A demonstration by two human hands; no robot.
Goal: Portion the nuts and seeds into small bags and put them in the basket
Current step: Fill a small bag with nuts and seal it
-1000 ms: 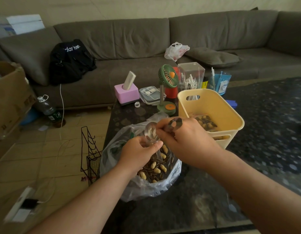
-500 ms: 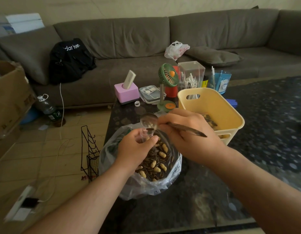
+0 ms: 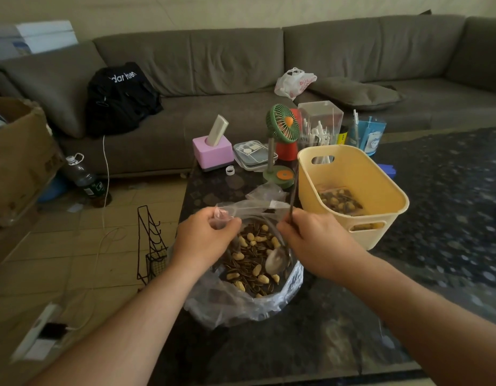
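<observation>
The basket (image 3: 380, 174) is showing pale yellow; the seeds (image 3: 248, 264) are showing dark stripes among tan nuts (image 3: 257, 270); the far fan (image 3: 282, 127) is showing green around orange; the box (image 3: 213, 153) is showing pink; the table (image 3: 311, 330) is showing dark speckles.

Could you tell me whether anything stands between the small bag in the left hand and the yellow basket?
Nothing on the table blocks it; only the right hand with the spoon sits between the small bag and the yellow basket.

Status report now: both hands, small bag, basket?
Left hand pinches small bag. Right hand holds spoon in nut mix. Basket unobstructed.
</observation>
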